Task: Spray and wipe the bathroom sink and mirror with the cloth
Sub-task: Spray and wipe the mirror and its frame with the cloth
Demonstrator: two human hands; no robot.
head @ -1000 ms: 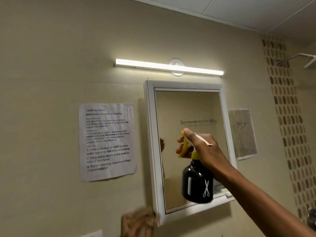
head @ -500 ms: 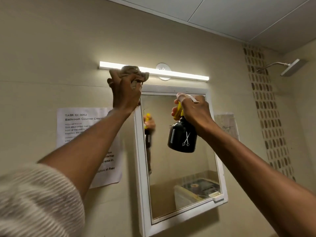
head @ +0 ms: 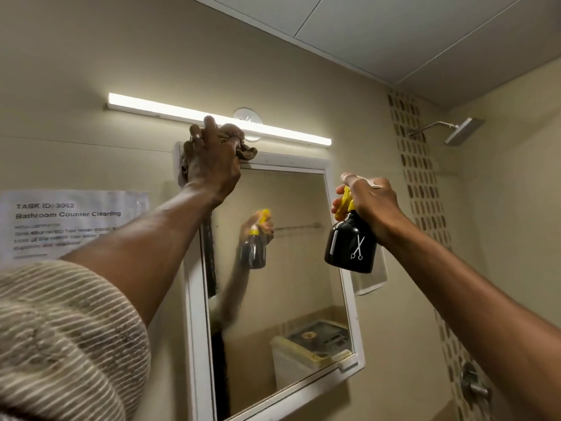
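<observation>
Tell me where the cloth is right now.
The cloth is bunched in the left hand, pressed on the mirror frame's top left corner, just below the light bar.

Beige wall [head: 273,71] carrying white-framed mirror [head: 282,284], lit light bar [head: 170,109] just above it, printed task sheet [head: 69,221] taped to its left.

Glossy plastic bottle [head: 350,244]; soft brown cloth [head: 243,147]
</observation>
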